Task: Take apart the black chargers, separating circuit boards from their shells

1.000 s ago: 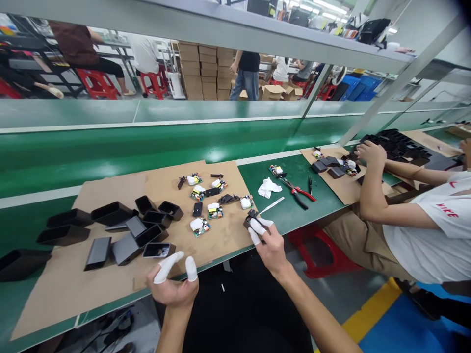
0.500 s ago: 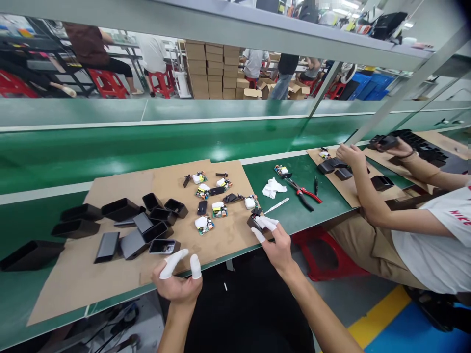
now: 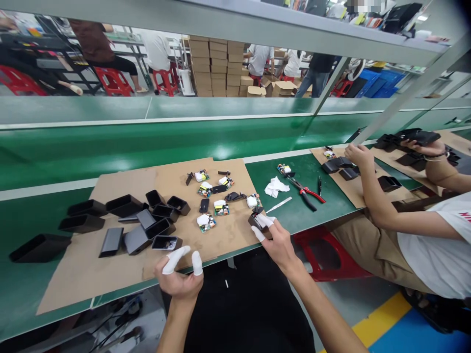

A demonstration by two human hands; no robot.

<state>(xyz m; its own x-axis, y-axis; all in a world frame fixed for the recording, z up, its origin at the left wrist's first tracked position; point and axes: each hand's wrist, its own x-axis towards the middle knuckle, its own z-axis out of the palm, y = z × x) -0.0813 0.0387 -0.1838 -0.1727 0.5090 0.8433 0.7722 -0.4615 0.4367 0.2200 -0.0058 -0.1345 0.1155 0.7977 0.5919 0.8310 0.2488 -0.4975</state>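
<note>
My right hand point(image 3: 276, 240), with white finger cots, pinches a small black housing part point(image 3: 256, 219) at the right edge of a cardboard sheet point(image 3: 110, 274). My left hand point(image 3: 179, 277) hovers at the table's front edge, thumb and forefinger in white cots spread apart, holding nothing. Several small circuit boards point(image 3: 206, 222) with white and yellow components lie on the cardboard between my hands. Several black rectangular cases point(image 3: 125, 205) are piled on the cardboard's left half; the nearest, an open case point(image 3: 165, 242), lies just beyond my left hand.
Right of the cardboard lie a white cloth point(image 3: 275, 187), red-handled pliers point(image 3: 307, 194) and metal tweezers point(image 3: 279, 204) on the green table point(image 3: 305, 215). A co-worker in a white shirt point(image 3: 437, 250) sits at the right, handling black cases point(image 3: 419, 138). A red stool point(image 3: 324, 255) stands below. A green conveyor point(image 3: 147, 142) runs behind.
My hands have stayed almost still while my view drifted left. The co-worker's far hand lifted a black case off the pile at the right. People in the background walked.
</note>
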